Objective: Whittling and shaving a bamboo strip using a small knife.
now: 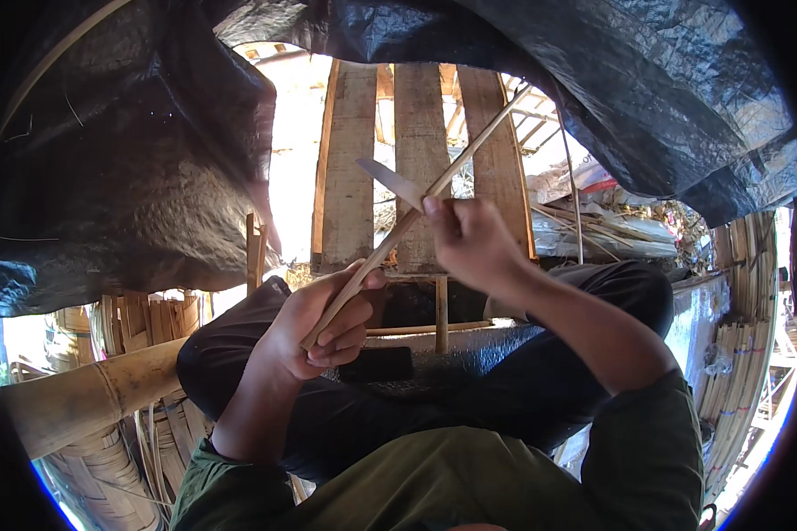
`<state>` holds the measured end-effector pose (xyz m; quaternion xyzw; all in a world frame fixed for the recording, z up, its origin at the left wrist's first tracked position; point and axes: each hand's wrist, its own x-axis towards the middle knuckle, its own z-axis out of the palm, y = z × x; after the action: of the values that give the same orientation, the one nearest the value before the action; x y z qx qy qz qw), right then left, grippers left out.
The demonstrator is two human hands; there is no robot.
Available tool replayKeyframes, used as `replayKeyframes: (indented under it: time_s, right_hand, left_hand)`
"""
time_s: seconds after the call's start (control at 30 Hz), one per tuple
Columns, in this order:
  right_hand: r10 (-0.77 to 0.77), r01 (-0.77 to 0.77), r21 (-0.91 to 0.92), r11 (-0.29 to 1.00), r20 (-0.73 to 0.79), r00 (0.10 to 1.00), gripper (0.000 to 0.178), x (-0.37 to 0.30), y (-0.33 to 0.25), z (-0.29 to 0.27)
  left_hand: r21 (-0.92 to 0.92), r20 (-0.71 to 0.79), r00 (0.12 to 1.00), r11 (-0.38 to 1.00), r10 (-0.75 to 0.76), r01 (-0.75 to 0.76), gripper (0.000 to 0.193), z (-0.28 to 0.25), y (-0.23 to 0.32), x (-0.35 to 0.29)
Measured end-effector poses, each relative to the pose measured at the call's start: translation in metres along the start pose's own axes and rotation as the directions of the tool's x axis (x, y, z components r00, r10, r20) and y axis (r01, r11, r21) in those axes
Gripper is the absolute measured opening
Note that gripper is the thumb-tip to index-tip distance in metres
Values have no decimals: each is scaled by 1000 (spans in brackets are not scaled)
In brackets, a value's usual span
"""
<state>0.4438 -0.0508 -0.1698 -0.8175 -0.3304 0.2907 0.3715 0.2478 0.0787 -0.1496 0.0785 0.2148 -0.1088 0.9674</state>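
Note:
A long, pale bamboo strip (472,152) slants up and to the right across my view. Its lower end sits in my left hand (328,314), whose fingers are wrapped round it above my left thigh. My right hand (476,243) is closed on a knife, its handle hidden in the fist. The knife blade (391,182) points up and left, crossing the strip at about its middle. Where they cross, the right thumb lies close to the strip, and I cannot tell whether it presses on it.
Wooden planks (350,150) stretch away in front of me. Black plastic sheeting (142,168) hangs left and right. A thick bamboo pole (97,394) lies at my left, near woven bamboo (102,482). Bundled strips (731,389) stand at the right. A dark flat rectangular object (376,365) lies by my lap.

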Motion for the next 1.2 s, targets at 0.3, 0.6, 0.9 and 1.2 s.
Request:
replayKeyframes:
  time_s: [0.3, 0.6, 0.9, 1.2]
  right_hand:
    - [37, -37, 15, 999, 23, 999, 62, 4, -5, -2]
    - [99, -83, -121, 989, 128, 987, 62, 10, -9, -24]
    - [236, -205, -206, 957, 139, 962, 57, 30, -3, -45]
    - [233, -200, -172, 965, 199, 952, 58, 14, -5, -29]
  left_hand:
    - [-50, 71, 997, 999, -5, 8, 25, -3, 2, -2]
    - [248, -128, 992, 968, -10, 42, 38, 7, -3, -2]
    - [388, -232, 971, 921, 57, 39, 37, 12, -4, -2]
    - [446, -287, 952, 894, 104, 37, 37, 14, -6, -2]
